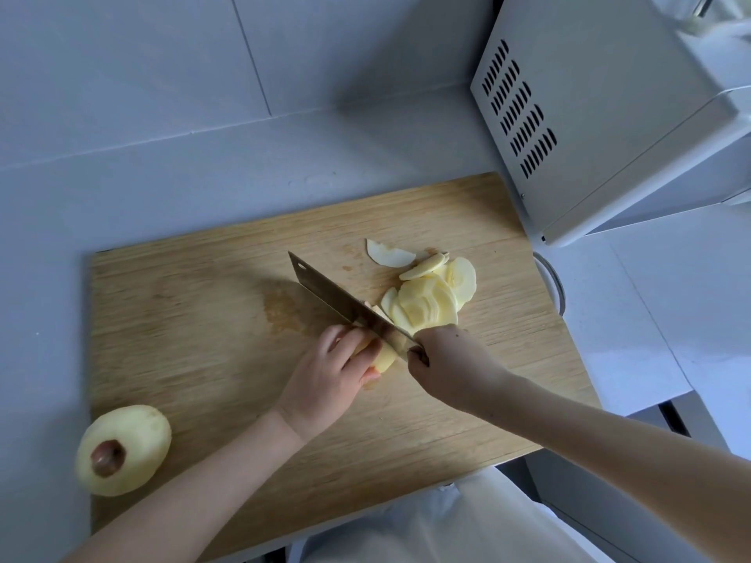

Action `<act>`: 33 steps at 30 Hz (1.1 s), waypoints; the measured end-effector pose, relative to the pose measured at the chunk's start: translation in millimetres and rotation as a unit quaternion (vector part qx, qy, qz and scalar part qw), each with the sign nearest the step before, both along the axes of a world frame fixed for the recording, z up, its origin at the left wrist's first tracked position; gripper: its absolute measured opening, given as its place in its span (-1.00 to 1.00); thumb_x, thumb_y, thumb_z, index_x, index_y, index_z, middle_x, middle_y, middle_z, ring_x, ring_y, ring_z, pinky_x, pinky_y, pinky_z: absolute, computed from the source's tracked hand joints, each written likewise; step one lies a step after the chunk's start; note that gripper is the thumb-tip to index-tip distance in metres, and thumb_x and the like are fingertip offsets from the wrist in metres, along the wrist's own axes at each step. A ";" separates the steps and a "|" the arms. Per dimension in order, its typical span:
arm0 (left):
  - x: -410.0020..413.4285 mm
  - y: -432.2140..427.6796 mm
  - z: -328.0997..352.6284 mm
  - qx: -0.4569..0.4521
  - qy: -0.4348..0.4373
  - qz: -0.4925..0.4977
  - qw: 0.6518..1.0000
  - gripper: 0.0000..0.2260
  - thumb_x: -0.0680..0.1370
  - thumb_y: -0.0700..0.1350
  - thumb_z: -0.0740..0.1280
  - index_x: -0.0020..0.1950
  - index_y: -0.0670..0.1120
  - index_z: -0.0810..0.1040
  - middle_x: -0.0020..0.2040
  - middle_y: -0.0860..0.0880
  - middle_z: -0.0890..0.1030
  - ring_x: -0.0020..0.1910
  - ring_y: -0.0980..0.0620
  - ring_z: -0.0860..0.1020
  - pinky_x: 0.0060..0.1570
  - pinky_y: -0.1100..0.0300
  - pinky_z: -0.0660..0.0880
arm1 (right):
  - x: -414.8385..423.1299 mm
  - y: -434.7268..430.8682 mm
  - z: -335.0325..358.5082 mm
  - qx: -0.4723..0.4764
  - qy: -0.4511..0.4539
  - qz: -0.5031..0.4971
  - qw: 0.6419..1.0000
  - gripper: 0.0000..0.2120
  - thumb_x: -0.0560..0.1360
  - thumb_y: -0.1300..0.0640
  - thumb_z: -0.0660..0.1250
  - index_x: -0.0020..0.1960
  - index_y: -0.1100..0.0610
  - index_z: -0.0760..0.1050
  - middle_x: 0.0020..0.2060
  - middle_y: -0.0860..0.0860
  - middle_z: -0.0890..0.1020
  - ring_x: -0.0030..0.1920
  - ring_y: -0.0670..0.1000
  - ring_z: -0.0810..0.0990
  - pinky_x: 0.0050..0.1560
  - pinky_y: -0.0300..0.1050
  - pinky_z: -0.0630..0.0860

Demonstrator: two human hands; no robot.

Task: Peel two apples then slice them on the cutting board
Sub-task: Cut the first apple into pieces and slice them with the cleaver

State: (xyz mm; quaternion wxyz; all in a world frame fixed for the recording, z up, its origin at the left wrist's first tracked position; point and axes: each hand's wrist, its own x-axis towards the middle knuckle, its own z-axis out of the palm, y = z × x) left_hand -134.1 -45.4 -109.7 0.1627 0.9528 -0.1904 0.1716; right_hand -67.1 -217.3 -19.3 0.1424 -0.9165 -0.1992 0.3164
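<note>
Forearms (pixel 609 449) cross board (pixel 195 319). On it, left hand (pixel 325 371) fingers (pixel 347 345) curl round small stub (pixel 385 355), touching knife (pixel 345 302); right hand (pixel 451 359) grips handle (pixel 422 356). Slices (pixel 430 296) beside; peeled apple (pixel 124 451) at left edge. Risk: stub slips, blade nicks fingertips.

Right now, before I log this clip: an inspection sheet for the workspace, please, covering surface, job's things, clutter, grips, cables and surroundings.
Surface: wooden cutting board on a pale counter; damp stain mid-board.
Job's things: apple slices piled on the board's far right; part-cut apple piece under the knife; whole peeled apple at the board's near-left corner.
Clutter: round rim by the board's right edge, too little showing to identify.
Grips: left grip holds the apple piece; right grip holds the knife handle.
Cables: nothing seen.
Surroundings: white microwave at far right; tiled wall behind.
</note>
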 end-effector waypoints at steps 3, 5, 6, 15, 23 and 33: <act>-0.9 0.3 -0.4 -0.002 0.008 0.004 1.000 -0.71 0.34 -0.09 0.50 0.01 -0.17 0.67 -0.01 -0.14 0.64 0.04 -0.09 0.43 0.03 0.04 0.55 | -3.4 3.7 -11.6 0.011 -0.009 -0.016 1.000 -0.65 0.56 0.13 0.11 -0.39 0.08 0.21 -0.44 -0.01 0.37 -0.38 0.05 0.40 -0.37 -0.12 0.36; -1.3 -1.2 0.5 -0.006 0.007 0.010 1.000 -0.72 0.34 -0.11 0.49 0.00 -0.18 0.66 -0.01 -0.16 0.63 0.06 -0.10 0.43 0.04 0.02 0.55 | -4.6 -0.2 -12.6 0.025 -0.007 -0.035 0.999 -0.65 0.55 0.14 0.13 -0.40 0.09 0.20 -0.46 -0.01 0.35 -0.42 0.02 0.35 -0.40 -0.11 0.32; -1.8 -1.9 0.6 -0.010 0.008 0.014 1.000 -0.72 0.34 -0.11 0.49 0.01 -0.18 0.66 0.01 -0.17 0.63 0.08 -0.11 0.43 0.06 0.00 0.54 | -4.1 -2.8 -12.1 0.030 -0.006 -0.044 0.999 -0.65 0.55 0.14 0.14 -0.40 0.09 0.21 -0.47 -0.01 0.35 -0.43 0.01 0.34 -0.41 -0.12 0.31; 19.2 -1.5 -5.2 -0.052 -0.011 0.025 0.998 -0.60 0.35 -0.11 0.47 0.11 -0.11 0.42 0.12 -0.11 0.39 0.13 -0.16 0.40 0.06 -0.07 0.55 | 8.6 -19.5 -1.3 0.032 -0.030 -0.057 0.997 -0.64 0.55 0.15 0.15 -0.42 0.14 0.24 -0.50 0.01 0.34 -0.49 -0.03 0.26 -0.46 -0.18 0.23; 21.2 1.1 -11.1 -0.056 -0.027 0.018 0.998 -0.60 0.35 -0.08 0.46 0.10 -0.12 0.41 0.10 -0.11 0.38 0.11 -0.14 0.39 0.02 -0.08 0.58 | 1.1 -24.6 26.1 0.024 -0.057 -0.018 0.998 -0.67 0.56 0.11 0.13 -0.36 0.17 0.33 -0.49 0.00 0.36 -0.49 -0.02 0.29 -0.44 -0.17 0.28; 20.3 1.0 -13.1 -0.057 -0.045 0.023 0.997 -0.61 0.35 -0.08 0.46 0.10 -0.12 0.42 0.10 -0.11 0.38 0.08 -0.13 0.39 0.08 -0.03 0.52 | 8.7 -19.3 32.0 -0.008 -0.040 0.014 0.999 -0.68 0.58 0.12 0.10 -0.34 0.14 0.34 -0.43 0.00 0.42 -0.45 -0.03 0.37 -0.40 -0.17 0.39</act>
